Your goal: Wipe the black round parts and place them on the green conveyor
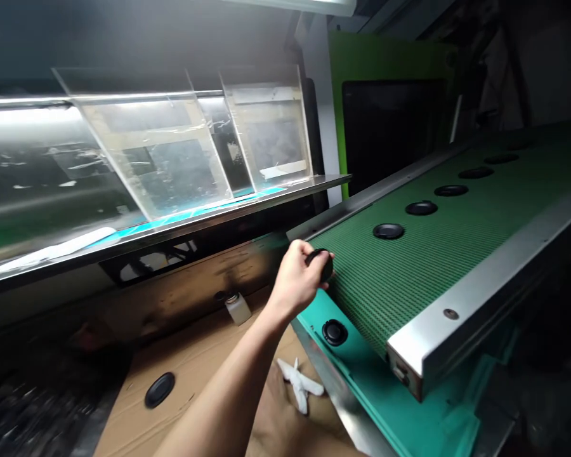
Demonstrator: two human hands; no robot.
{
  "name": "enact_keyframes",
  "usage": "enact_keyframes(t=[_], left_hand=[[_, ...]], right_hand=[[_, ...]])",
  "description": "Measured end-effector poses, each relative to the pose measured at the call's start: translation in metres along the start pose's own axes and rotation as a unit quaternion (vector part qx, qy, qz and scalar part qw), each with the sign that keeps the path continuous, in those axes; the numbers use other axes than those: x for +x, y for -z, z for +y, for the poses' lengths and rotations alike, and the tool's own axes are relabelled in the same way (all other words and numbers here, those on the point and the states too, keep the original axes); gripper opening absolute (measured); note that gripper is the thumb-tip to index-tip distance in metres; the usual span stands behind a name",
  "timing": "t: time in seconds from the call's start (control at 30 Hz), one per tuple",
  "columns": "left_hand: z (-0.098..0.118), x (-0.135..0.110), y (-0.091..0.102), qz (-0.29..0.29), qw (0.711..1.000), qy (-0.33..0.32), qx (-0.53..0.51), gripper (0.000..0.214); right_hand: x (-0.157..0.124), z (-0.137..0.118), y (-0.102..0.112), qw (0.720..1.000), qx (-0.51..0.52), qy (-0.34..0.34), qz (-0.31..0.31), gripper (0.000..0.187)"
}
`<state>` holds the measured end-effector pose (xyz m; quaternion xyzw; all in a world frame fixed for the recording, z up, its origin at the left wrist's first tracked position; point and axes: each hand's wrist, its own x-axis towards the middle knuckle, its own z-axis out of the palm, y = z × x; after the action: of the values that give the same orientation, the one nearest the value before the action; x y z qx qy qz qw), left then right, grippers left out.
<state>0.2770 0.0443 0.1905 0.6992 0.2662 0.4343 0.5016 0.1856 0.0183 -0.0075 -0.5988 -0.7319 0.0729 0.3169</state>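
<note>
My left hand (307, 270) reaches forward to the near end of a green conveyor belt (375, 279). Its thumb and fingers are closed on a round black plastic cap (321, 265), partly covered by them. At the bottom edge is a blurred patch of bare skin, perhaps my right hand (278, 412); its fingers cannot be made out. Beside that patch shows a white branched piece (299, 384), maybe a plastic sprue. Another black cap (334, 332) rests on the teal ledge below the belt's end, and one more black cap (160, 390) lies on the cardboard (195, 365).
Several black caps (421, 208) line the belt, receding to the far right. A metal rail (457, 298) edges its near side. Clear panels (185, 158) stand above a metal ledge on the left. A small white bottle (238, 308) stands on the cardboard, against the machine.
</note>
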Motion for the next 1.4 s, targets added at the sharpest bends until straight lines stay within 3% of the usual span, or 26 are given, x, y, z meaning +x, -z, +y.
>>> enact_keyframes(t=[0.07, 0.13, 0.27, 0.4, 0.53, 0.7, 0.8, 0.93, 1.07, 1.2, 1.33, 1.4], left_hand=[[-0.009, -0.042, 0.035, 0.05, 0.991, 0.056, -0.114, 0.032], [-0.028, -0.09, 0.074, 0.136, 0.974, 0.095, -0.155, 0.031], [-0.081, -0.177, 0.144, 0.289, 0.906, 0.186, -0.247, 0.031], [-0.118, -0.219, 0.179, 0.313, 0.85, 0.208, -0.369, 0.027], [-0.127, -0.224, 0.189, 0.301, 0.839, 0.197, -0.409, 0.024], [-0.133, -0.223, 0.182, 0.288, 0.816, 0.186, -0.465, 0.021], [-0.136, -0.226, 0.174, 0.261, 0.808, 0.195, -0.491, 0.025], [-0.136, -0.233, 0.173, 0.214, 0.808, 0.211, -0.506, 0.032], [-0.141, -0.234, 0.175, 0.203, 0.815, 0.194, -0.507, 0.033], [-0.144, -0.232, 0.175, 0.216, 0.807, 0.203, -0.511, 0.03], [-0.142, -0.232, 0.175, 0.226, 0.811, 0.191, -0.504, 0.029], [-0.141, -0.232, 0.175, 0.224, 0.81, 0.193, -0.507, 0.028]], right_hand=[[-0.006, -0.002, 0.001, 1.0, -0.008, -0.007, 0.002, 0.026], [-0.009, -0.003, 0.004, 1.0, -0.018, -0.004, 0.004, 0.028], [-0.012, -0.007, 0.017, 1.0, -0.023, 0.01, -0.005, 0.028], [-0.018, -0.008, 0.027, 0.995, -0.035, 0.087, -0.041, 0.028], [-0.016, -0.007, 0.027, 0.993, -0.021, 0.094, -0.06, 0.034], [-0.018, -0.025, 0.014, 0.997, 0.067, 0.031, 0.031, 0.036], [-0.035, -0.049, 0.002, 0.994, 0.084, 0.057, 0.037, 0.033], [-0.046, -0.069, -0.007, 0.995, 0.027, 0.099, 0.018, 0.036], [-0.035, -0.067, -0.006, 0.997, -0.023, 0.057, 0.048, 0.035], [-0.035, -0.061, -0.005, 0.992, -0.023, 0.122, 0.019, 0.039], [-0.037, -0.059, -0.004, 0.996, -0.038, 0.073, 0.041, 0.037], [-0.037, -0.059, -0.003, 0.991, -0.04, 0.124, 0.023, 0.039]])
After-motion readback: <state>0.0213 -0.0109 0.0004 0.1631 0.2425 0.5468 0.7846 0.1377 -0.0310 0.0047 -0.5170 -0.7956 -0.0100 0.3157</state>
